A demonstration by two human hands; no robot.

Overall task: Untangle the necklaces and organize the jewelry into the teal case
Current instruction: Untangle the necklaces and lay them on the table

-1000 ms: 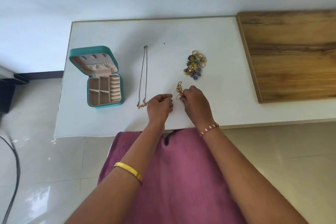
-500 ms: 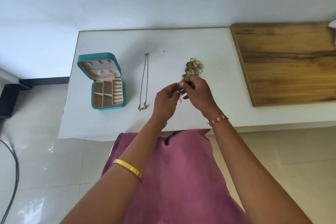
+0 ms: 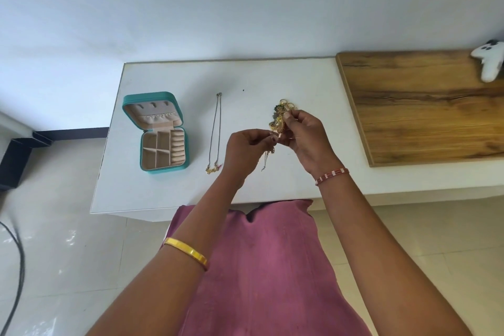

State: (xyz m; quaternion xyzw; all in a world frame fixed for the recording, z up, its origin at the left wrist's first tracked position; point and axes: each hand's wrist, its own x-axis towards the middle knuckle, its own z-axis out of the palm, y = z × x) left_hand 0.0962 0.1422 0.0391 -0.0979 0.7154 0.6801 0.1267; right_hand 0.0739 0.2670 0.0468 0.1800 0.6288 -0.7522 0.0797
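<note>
The teal case (image 3: 163,169) lies open at the left of the white table (image 3: 245,76), its beige compartments showing. A thin necklace (image 3: 216,131) lies stretched out to the right of the case, its gold pendant toward me. My left hand (image 3: 246,150) and my right hand (image 3: 305,139) are raised above the table and both pinch a tangled gold chain (image 3: 268,155) that dangles between them. A heap of gold rings and dark-stoned jewelry (image 3: 282,109) lies on the table just behind my right fingers, partly hidden by them.
A wooden board (image 3: 425,106) covers the table's right side, with a white game controller (image 3: 491,63) at its far right. A dark cable (image 3: 16,267) runs over the tiled floor at the left. The table stands against a white wall.
Both hands have lifted the tangled chain off the table and brought it up, toward the jewelry heap. The camera has tilted up, bringing the controller into view.
</note>
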